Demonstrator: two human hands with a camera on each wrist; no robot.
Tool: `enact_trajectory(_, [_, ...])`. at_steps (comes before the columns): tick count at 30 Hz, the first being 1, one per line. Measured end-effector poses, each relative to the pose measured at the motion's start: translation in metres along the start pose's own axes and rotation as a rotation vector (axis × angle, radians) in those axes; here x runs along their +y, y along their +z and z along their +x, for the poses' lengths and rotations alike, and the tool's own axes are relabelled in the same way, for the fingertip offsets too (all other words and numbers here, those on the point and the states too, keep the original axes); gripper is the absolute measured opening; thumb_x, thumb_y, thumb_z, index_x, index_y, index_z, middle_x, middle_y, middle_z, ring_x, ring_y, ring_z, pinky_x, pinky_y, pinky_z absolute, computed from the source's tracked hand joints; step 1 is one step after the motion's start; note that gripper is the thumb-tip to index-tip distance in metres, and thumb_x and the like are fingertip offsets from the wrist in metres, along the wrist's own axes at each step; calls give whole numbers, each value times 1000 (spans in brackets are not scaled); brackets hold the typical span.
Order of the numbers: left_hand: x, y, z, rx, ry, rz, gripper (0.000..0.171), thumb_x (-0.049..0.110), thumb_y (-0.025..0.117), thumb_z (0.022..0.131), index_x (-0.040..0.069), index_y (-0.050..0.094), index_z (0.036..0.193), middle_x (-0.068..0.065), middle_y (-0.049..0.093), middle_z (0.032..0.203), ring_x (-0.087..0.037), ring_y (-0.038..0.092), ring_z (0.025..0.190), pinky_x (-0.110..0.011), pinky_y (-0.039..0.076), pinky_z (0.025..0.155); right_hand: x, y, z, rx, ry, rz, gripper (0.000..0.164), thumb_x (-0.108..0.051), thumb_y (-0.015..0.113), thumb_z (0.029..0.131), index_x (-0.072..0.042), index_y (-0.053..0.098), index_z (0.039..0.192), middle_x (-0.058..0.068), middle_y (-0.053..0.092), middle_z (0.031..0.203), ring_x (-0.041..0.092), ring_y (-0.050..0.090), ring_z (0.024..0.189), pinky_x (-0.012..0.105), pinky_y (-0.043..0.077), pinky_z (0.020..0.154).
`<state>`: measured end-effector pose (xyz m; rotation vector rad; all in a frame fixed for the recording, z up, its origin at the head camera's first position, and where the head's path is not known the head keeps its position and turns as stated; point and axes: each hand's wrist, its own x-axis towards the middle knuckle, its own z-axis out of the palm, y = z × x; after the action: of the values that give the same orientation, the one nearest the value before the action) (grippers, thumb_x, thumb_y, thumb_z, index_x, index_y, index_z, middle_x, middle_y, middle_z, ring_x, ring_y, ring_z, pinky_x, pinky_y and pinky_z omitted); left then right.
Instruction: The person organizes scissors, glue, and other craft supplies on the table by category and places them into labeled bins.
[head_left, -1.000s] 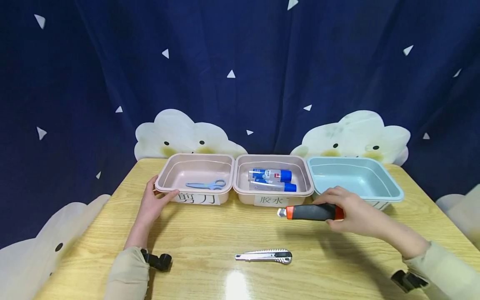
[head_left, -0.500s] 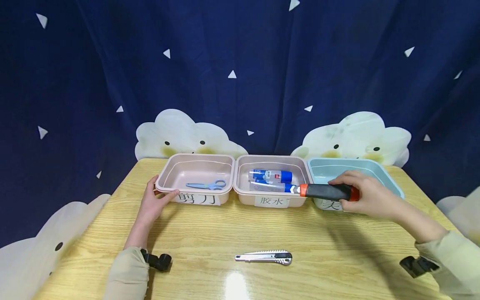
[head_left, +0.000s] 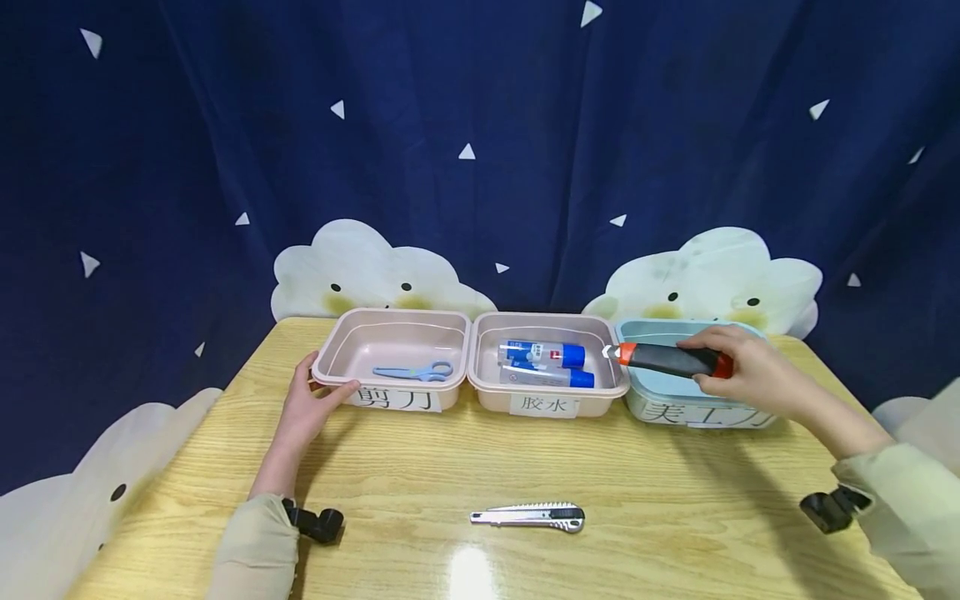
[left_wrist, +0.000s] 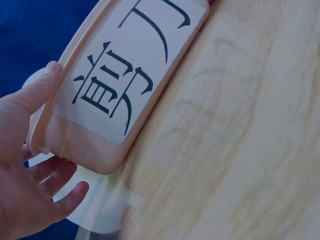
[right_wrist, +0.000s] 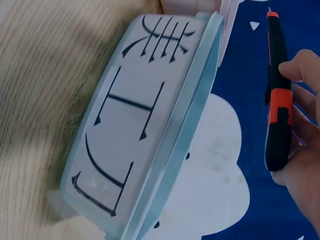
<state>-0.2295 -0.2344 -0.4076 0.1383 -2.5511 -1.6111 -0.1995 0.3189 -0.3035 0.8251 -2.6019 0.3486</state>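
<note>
In the head view my right hand (head_left: 753,375) grips a black-and-orange utility knife (head_left: 667,360) above the light-blue bin (head_left: 636,404). The knife lies roughly level, its metal tip pointing left near the middle bin's rim. The right wrist view shows thumb and fingers around the knife (right_wrist: 280,120), off to the side of the bin's rim. My left hand (head_left: 306,410) holds the front left corner of the left pink bin (head_left: 333,385), thumb on the rim and fingers at its side. Blue scissors (head_left: 412,371) lie inside that bin.
The middle pink bin (head_left: 491,398) holds two blue-capped glue tubes (head_left: 543,353). A silver box cutter (head_left: 527,516) lies on the wooden table (head_left: 420,467) in front. All the bins carry labels and stand side by side before a dark blue curtain (head_left: 375,67).
My right hand has carried the utility knife back and to the right, from in front of the bins to over the light-blue bin. The left hand has stayed on its bin.
</note>
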Motion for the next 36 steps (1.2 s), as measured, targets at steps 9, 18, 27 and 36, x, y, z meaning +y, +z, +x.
enact_trajectory(9, [-2, 1, 0, 1, 9, -5, 92, 35, 68, 80, 12, 8, 146, -18, 28, 140, -34, 34, 120, -43, 34, 94, 20, 0, -1, -105, 99, -1, 40, -10, 72, 74, -5, 62, 112, 10, 61, 100, 11, 42, 68, 22, 33, 56])
enact_trajectory(18, [-4, 0, 1, 0, 17, 0, 92, 36, 68, 80, 13, 8, 146, -18, 28, 140, -34, 35, 120, -44, 36, 94, 36, 7, -3, -132, 148, -3, 39, -11, 72, 76, -4, 61, 113, 14, 61, 106, 19, 52, 83, 28, 40, 65])
enact_trajectory(27, [-2, 1, 2, 6, 18, -6, 91, 35, 68, 80, 13, 9, 146, -19, 29, 137, -34, 35, 119, -43, 36, 93, 58, 16, -6, -189, 192, 7, 39, -6, 67, 79, 1, 58, 117, 20, 57, 110, 20, 47, 77, 28, 37, 62])
enact_trajectory(36, [-5, 2, 3, 7, 21, -6, 91, 36, 68, 80, 14, 9, 146, -19, 29, 138, -34, 35, 119, -42, 37, 93, 75, 28, -2, -268, 242, 61, 38, -1, 65, 79, 6, 57, 116, 23, 57, 109, 24, 51, 82, 36, 41, 68])
